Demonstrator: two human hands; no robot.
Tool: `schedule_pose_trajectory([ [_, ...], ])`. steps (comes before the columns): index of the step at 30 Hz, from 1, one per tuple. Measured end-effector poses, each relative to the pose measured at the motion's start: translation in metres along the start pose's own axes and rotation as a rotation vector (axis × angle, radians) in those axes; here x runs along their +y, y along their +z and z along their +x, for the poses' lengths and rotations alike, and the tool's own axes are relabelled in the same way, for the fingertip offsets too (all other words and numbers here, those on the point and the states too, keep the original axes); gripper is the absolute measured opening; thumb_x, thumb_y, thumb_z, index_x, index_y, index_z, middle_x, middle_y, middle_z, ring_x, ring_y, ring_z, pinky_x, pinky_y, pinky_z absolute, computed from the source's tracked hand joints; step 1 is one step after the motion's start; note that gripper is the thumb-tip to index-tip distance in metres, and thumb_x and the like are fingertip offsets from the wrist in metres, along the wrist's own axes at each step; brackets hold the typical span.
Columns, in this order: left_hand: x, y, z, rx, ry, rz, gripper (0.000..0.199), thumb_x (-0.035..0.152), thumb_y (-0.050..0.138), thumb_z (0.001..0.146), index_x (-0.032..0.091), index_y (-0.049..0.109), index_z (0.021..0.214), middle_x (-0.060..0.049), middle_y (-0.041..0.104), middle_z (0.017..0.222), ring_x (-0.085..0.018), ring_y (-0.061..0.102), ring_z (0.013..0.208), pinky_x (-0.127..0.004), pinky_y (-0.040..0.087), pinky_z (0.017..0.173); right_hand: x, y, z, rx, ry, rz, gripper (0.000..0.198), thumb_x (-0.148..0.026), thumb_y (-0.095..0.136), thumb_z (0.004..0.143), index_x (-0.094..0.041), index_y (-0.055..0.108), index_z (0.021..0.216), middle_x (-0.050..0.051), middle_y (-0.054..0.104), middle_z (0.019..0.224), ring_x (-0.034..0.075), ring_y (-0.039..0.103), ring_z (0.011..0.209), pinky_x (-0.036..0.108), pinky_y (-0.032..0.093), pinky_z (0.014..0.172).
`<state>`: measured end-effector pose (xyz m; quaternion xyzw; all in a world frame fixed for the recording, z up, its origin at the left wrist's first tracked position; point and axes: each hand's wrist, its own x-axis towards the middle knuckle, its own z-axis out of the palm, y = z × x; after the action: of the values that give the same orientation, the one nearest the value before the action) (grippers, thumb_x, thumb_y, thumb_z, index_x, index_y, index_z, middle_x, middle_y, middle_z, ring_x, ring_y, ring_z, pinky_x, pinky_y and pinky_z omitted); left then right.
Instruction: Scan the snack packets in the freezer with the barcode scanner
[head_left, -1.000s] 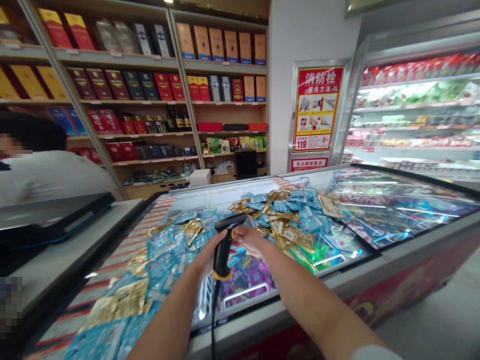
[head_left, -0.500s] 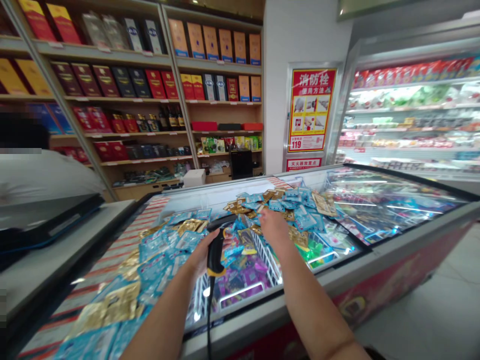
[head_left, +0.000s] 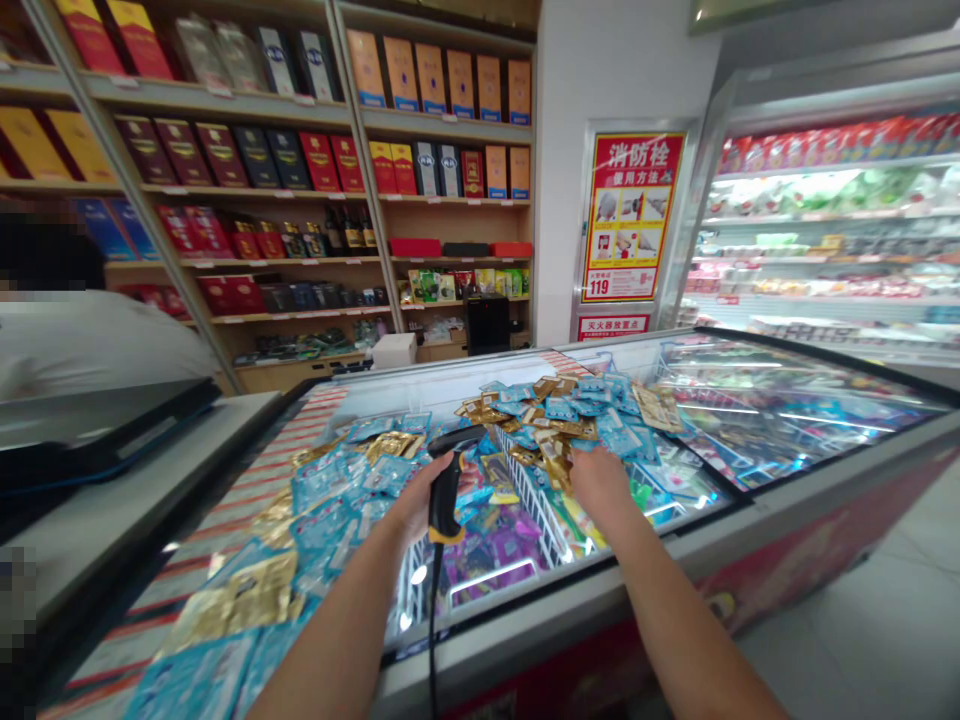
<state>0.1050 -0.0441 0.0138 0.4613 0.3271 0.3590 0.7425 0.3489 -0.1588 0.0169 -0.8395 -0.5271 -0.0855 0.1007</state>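
My left hand (head_left: 417,500) is wrapped round the handle of a black and yellow barcode scanner (head_left: 445,495), whose head points forward over the freezer glass. A cable runs down from its base. On the right side, my right hand (head_left: 601,485) has its fingers closed at a gold packet (head_left: 555,462), along the near edge of a pile of blue and gold packets (head_left: 574,408). The fingertips are partly hidden behind the hand. More blue packets (head_left: 326,482) and gold packets (head_left: 259,590) lie spread over the glass to the left.
Beneath the packets stands a glass-topped chest freezer (head_left: 547,610) with white wire baskets (head_left: 529,490) inside. A person in a white top (head_left: 97,335) is at the left, behind a counter (head_left: 247,415). Shelves of boxes (head_left: 270,160) and a lit open fridge (head_left: 825,240) stand behind.
My right hand has drawn back and to the right from the middle of the pile, with a gold packet now at its fingers. The scanner stays in my left hand as the view shifts slightly.
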Motion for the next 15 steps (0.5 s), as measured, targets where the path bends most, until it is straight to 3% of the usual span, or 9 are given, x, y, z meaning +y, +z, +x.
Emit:
schedule_pose_trajectory([
  [4,-0.001,-0.001,0.0,0.004,0.005,-0.039,0.029,0.038,0.058,0.081,0.011,0.067,0.088,-0.013,0.072,0.085,-0.023,0.069,0.082,-0.033,0.053,0.083,-0.015,-0.019,0.003,0.218,-0.128,0.061,0.033,-0.014,0.04,0.087,-0.014,0.06,0.114,0.015,0.065,0.09,0.025,0.057,0.092,0.035,0.039,0.081],
  [6,-0.002,-0.002,0.0,0.001,0.026,-0.086,0.03,0.039,0.057,0.081,0.012,0.067,0.088,-0.012,0.072,0.085,-0.023,0.069,0.081,-0.034,0.054,0.082,-0.036,-0.027,0.007,0.32,-0.238,0.147,0.039,-0.014,0.036,0.089,-0.017,0.052,0.126,0.012,0.065,0.095,0.023,0.056,0.095,0.033,0.039,0.083],
  [8,-0.001,-0.003,0.0,0.017,0.065,-0.145,0.029,0.038,0.056,0.081,0.012,0.067,0.088,-0.012,0.071,0.085,-0.022,0.069,0.078,-0.035,0.055,0.08,-0.065,-0.026,0.016,0.323,-0.321,0.214,0.042,-0.012,0.035,0.089,-0.016,0.05,0.128,0.012,0.065,0.102,0.022,0.055,0.098,0.031,0.039,0.085],
  [10,0.0,-0.002,0.0,0.065,0.101,-0.195,0.028,0.037,0.055,0.082,0.012,0.067,0.087,-0.01,0.071,0.081,-0.02,0.068,0.073,-0.035,0.055,0.077,-0.093,-0.017,0.027,0.215,-0.382,0.238,0.038,-0.011,0.04,0.087,-0.015,0.056,0.12,0.013,0.065,0.104,0.023,0.056,0.099,0.031,0.039,0.086],
  [12,0.002,-0.002,-0.001,0.128,0.112,-0.224,0.026,0.036,0.055,0.082,0.013,0.066,0.085,-0.008,0.071,0.076,-0.018,0.068,0.068,-0.033,0.056,0.075,-0.113,-0.003,0.037,-0.045,-0.514,0.232,0.024,-0.017,0.049,0.085,-0.015,0.067,0.1,0.012,0.068,0.095,0.024,0.059,0.094,0.031,0.039,0.087],
  [13,0.003,-0.002,-0.001,0.152,0.11,-0.232,0.026,0.036,0.054,0.082,0.013,0.066,0.084,-0.008,0.071,0.075,-0.018,0.067,0.067,-0.032,0.056,0.074,-0.118,0.004,0.041,-0.138,-0.53,0.254,0.023,-0.021,0.048,0.086,-0.016,0.069,0.094,0.011,0.069,0.091,0.023,0.06,0.092,0.03,0.039,0.086],
  [15,0.004,-0.001,-0.001,0.18,0.101,-0.236,0.026,0.035,0.053,0.083,0.013,0.066,0.083,-0.008,0.071,0.074,-0.019,0.068,0.07,-0.031,0.056,0.074,-0.118,0.017,0.048,-0.171,-0.459,0.348,0.028,-0.023,0.043,0.089,-0.017,0.069,0.094,0.009,0.069,0.092,0.022,0.061,0.092,0.028,0.04,0.083],
])
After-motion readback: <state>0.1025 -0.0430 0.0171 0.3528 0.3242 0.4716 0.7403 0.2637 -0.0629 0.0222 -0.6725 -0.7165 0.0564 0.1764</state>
